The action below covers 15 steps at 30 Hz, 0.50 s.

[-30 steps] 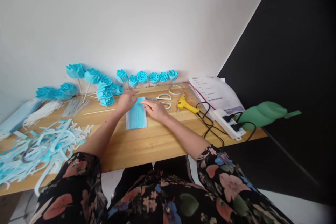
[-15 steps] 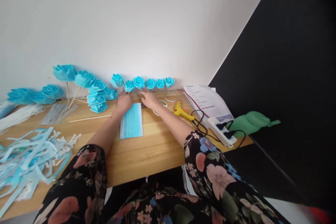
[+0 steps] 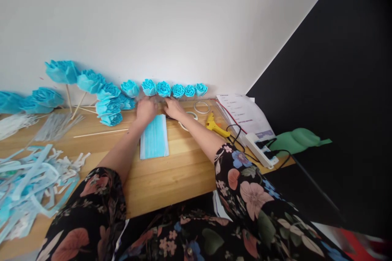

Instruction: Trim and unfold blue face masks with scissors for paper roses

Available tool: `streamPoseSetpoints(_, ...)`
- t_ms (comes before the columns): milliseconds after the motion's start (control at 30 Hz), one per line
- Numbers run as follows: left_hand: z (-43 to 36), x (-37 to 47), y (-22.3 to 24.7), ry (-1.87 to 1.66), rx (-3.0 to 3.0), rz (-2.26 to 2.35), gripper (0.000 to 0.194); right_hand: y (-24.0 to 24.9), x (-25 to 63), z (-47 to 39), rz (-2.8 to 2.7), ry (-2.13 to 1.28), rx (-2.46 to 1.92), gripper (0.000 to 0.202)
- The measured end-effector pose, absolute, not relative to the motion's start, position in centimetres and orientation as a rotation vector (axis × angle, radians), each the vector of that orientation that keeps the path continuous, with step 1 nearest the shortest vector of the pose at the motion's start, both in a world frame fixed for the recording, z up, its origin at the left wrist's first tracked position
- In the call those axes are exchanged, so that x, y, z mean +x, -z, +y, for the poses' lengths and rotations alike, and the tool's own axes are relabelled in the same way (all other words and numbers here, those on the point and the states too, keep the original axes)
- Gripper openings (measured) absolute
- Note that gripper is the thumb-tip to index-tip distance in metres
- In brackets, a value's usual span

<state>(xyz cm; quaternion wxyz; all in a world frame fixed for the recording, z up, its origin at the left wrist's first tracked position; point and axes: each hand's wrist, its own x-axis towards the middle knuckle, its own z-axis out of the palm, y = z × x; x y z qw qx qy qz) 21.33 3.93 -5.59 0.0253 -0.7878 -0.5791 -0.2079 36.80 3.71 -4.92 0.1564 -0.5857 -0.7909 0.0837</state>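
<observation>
Flowers [image 3: 149,87] line the wall [image 3: 153,20], just beyond our hands. L→R: our L hand [image 3: 147,110] is low by the stems, fingers bent; can't tell if they grip. Best we pinch low, w/o crushing petals, & don't drag the masks [image 3: 154,136]. Our R hand [image 3: 174,109] reaches fwd nr the heads; can't tell if its fingers hold any. We should mind the scissors [image 3: 196,116] by our R forearm.

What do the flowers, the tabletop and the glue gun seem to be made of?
Flowers: probably matte nonwoven fabric or crepe-like paper, judging by the soft, ruffled petal edges.
Tabletop: wood or wood-look laminate, smooth with a slight sheen; pale grain lines show.
Glue gun: likely hard plastic, from its evenly yellow, moulded-looking body; the finish is hard to tell.
</observation>
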Motion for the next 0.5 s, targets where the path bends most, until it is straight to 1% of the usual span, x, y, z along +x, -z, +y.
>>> streamPoseSetpoints(133, 4.1, 21.24, 5.8, 0.59, -2.464, -1.809, 0.047, 5.15, 36.64, 3.71, -2.265, -0.227, -1.673, 0.044)
streamPoseSetpoints(267, 4.24, 21.19, 6.12, 0.521, -2.458, -1.786, 0.044, 5.22, 36.56, 3.67, -2.249, -0.218, -1.686, 0.045)
streamPoseSetpoints(500, 3.81, 21.2, 6.39, 0.525, -2.47, -1.726, 0.046, 5.2, 36.89, 3.39, -2.269, -0.237, -1.66, 0.049)
